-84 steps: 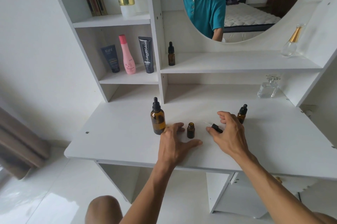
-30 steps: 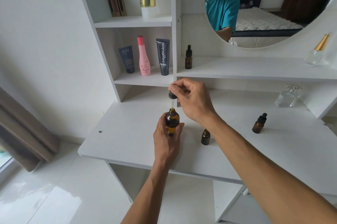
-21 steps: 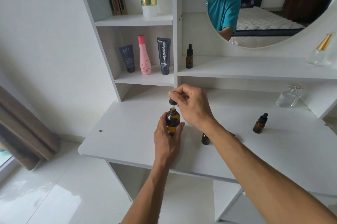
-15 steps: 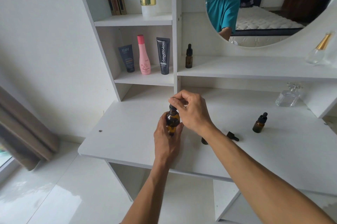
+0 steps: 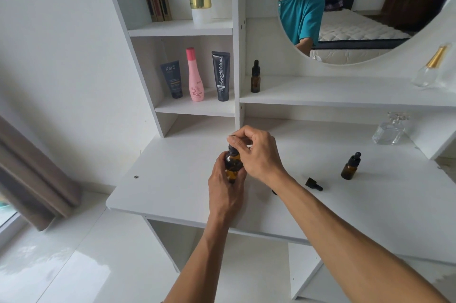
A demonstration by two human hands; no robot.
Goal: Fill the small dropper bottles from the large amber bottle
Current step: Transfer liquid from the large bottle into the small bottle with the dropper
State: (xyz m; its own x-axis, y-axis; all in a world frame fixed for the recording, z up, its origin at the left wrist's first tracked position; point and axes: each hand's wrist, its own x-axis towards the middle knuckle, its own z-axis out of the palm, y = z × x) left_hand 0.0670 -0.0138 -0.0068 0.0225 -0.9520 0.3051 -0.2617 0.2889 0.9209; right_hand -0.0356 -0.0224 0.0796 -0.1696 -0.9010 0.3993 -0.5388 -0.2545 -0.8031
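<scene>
Your left hand (image 5: 225, 185) grips the large amber bottle (image 5: 232, 167) above the desk (image 5: 172, 179); your right hand (image 5: 256, 152) pinches its dropper cap (image 5: 233, 148). Squeezing or tilting could spill liquid.

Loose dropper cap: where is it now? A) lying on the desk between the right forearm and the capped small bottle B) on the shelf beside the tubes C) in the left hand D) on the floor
A: the loose dropper cap lies on the desk, left of the small bottle.
</scene>
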